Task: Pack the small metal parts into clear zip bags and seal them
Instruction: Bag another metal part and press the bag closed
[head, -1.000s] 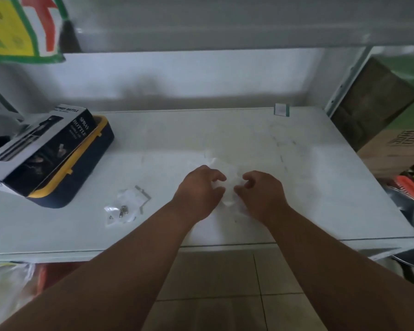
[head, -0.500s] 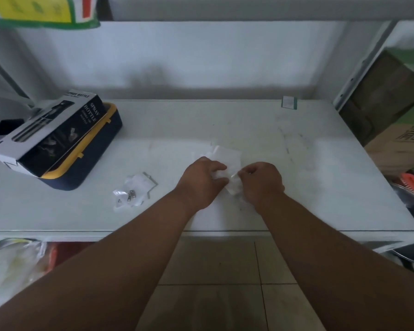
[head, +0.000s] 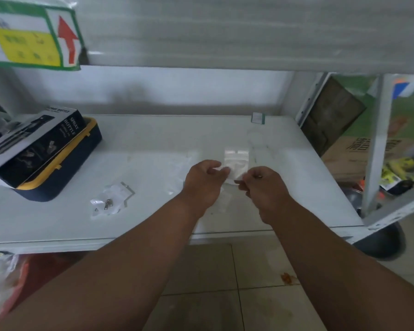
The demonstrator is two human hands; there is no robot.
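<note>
Left to right. Spray bottle box (head: 35,137) sits on a navy-and-yellow case (head: 65,173) at 9 o'clock on the white table (head: 153,137), well clear of the work. Filled zip bag (head: 110,201) with small metal parts (head: 108,203) lies at 8 o'clock of the hands, near the front edge; can't tell if it's sealed.

Centre: left hand (head: 202,181), fingers curled, pinches the near left edge of a clear zip bag (head: 236,161). Right hand (head: 263,185) pinches the near right edge, fingers closed on it.

Change: a second ago both hands were bunched over a crumpled bag; now they've parted slightly and the bag lies stretched out flat toward 12 o'clock. Reads as the mouth being pulled open or squared up, so the loading step is next, not sealing. No parts visible inside it.

Small green-edged tag (head: 257,118) at 1 o'clock, far edge. Shelf upright (head: 374,149) at 3 o'clock. Nothing blocks the hands; loose parts supply isn't visible.
</note>
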